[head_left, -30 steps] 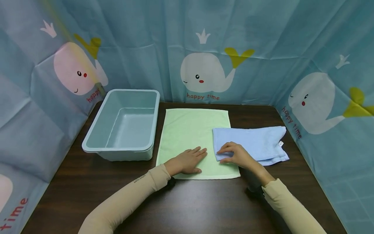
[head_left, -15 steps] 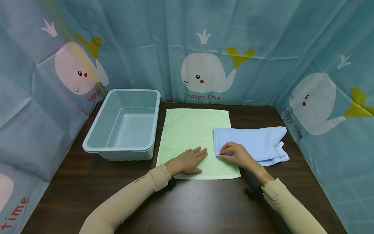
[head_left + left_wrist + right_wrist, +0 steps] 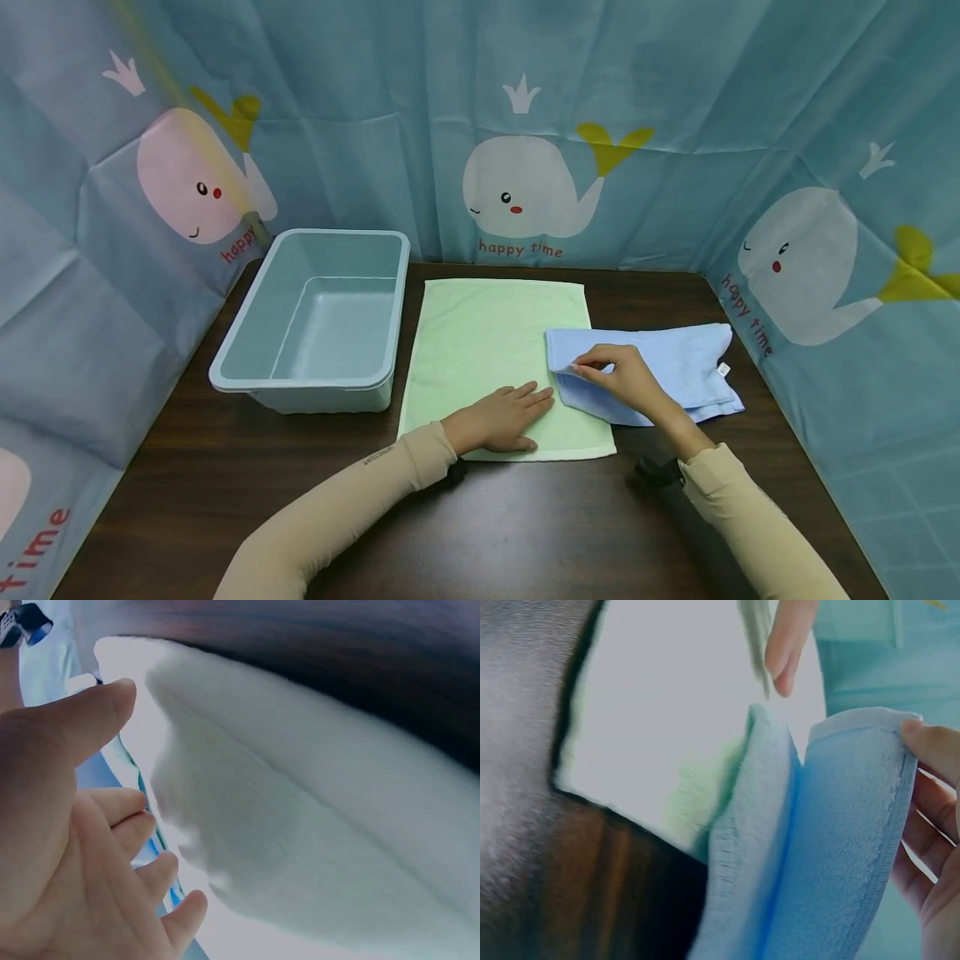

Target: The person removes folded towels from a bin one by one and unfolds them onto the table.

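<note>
A pale green towel (image 3: 487, 333) lies spread on the dark table, and a folded light blue towel (image 3: 682, 358) overlaps its right part. My right hand (image 3: 622, 379) pinches the near left corner of the blue towel's top layer between thumb and fingers. In the right wrist view that lifted layer of the blue towel (image 3: 847, 817) stands up from the layer beneath. My left hand (image 3: 508, 419) is over the green towel near its front edge, fingers extended. The left wrist view has the left hand (image 3: 90, 847) with fingers spread beside the pale cloth (image 3: 300, 825).
A grey-blue plastic basin (image 3: 247, 333) stands on the table (image 3: 525, 533) to the left of the green towel. Behind and at both sides hangs a blue curtain (image 3: 360, 167) printed with whales. A small white tag (image 3: 723, 369) sticks out from the blue towel's right end.
My right hand has taken hold of the blue towel's near left corner and raised it, moving away from me. My left hand has shifted slightly right on the green towel.
</note>
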Available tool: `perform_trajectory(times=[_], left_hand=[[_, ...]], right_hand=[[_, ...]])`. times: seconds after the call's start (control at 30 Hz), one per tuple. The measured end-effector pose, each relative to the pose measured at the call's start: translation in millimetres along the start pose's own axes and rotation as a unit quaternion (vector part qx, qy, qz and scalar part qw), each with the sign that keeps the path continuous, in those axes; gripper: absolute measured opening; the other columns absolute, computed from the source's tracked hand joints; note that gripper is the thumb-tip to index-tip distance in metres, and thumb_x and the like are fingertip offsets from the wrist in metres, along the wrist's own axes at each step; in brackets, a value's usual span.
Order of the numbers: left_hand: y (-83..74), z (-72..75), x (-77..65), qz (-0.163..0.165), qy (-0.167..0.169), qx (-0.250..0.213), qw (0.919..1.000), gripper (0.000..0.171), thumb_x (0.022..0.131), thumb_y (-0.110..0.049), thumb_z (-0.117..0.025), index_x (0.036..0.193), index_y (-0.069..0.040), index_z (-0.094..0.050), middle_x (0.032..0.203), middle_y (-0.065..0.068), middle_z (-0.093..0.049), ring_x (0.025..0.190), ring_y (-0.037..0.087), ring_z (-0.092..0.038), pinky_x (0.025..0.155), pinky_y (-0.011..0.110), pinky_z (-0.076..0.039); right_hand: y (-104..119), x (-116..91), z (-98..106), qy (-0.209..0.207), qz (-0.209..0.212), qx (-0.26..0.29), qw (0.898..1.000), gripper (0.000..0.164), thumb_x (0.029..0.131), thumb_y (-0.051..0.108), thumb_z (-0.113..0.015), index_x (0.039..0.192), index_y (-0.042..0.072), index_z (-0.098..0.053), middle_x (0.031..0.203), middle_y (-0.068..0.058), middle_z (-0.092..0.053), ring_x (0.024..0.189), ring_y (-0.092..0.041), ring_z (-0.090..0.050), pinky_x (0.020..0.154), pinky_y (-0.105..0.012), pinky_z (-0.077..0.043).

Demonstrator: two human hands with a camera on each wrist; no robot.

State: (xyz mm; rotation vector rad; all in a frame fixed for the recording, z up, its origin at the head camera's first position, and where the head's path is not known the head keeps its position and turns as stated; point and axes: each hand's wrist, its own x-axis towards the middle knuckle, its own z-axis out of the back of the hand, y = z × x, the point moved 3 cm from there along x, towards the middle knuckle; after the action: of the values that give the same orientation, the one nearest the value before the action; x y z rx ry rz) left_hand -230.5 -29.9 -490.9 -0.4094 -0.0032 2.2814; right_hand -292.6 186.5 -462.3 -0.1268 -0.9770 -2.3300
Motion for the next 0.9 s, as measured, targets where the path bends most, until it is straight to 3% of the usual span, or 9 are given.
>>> perform_trajectory(times=[0.27, 0.43, 0.63, 0.9], left_hand=[[-16.0, 4.9, 21.2, -0.025, -0.022, 0.039, 0.9987, 0.08, 0.099, -0.053, -0.05, 0.161, -0.019, -0.012, 0.169, -0.005, -0.01, 0.157, 0.02, -0.011, 0.123, 0.038, -0.028], [-21.1, 2.6, 30.5, -0.021, -0.002, 0.052, 0.9984, 0.081, 0.099, -0.056, -0.048, 0.161, -0.021, -0.01, 0.169, -0.007, -0.008, 0.157, 0.017, -0.011, 0.123, 0.037, -0.028], [-21.9, 3.9, 30.7, -0.011, 0.008, 0.055, 0.9984, 0.081, 0.098, -0.057, -0.048, 0.161, -0.022, -0.011, 0.169, -0.008, -0.009, 0.157, 0.016, -0.012, 0.123, 0.036, -0.03], [-25.2, 4.9, 29.9, -0.009, 0.01, 0.048, 0.9987, 0.081, 0.098, -0.057, -0.049, 0.161, -0.022, -0.012, 0.169, -0.008, -0.009, 0.157, 0.017, -0.012, 0.123, 0.036, -0.03]], right_hand=[[-2, 4, 6, -0.017, -0.001, -0.009, 1.0, 0.01, 0.087, 0.018, -0.076, 0.096, 0.015, -0.079, 0.086, 0.001, -0.076, 0.074, -0.004, -0.066, 0.067, -0.024, -0.055], [-4, 8, 8, -0.019, -0.013, -0.014, 1.0, 0.011, 0.087, 0.019, -0.076, 0.097, 0.015, -0.08, 0.088, 0.001, -0.077, 0.075, -0.005, -0.067, 0.068, -0.022, -0.056], [-12, 24, 12, -0.037, -0.013, -0.018, 0.999, 0.012, 0.087, 0.019, -0.076, 0.098, 0.014, -0.08, 0.091, -0.003, -0.078, 0.076, -0.006, -0.068, 0.067, -0.022, -0.056], [-19, 62, 16, -0.032, -0.035, -0.028, 0.999, 0.016, 0.089, 0.023, -0.074, 0.101, 0.014, -0.079, 0.095, -0.004, -0.078, 0.079, -0.013, -0.069, 0.068, -0.02, -0.055]])
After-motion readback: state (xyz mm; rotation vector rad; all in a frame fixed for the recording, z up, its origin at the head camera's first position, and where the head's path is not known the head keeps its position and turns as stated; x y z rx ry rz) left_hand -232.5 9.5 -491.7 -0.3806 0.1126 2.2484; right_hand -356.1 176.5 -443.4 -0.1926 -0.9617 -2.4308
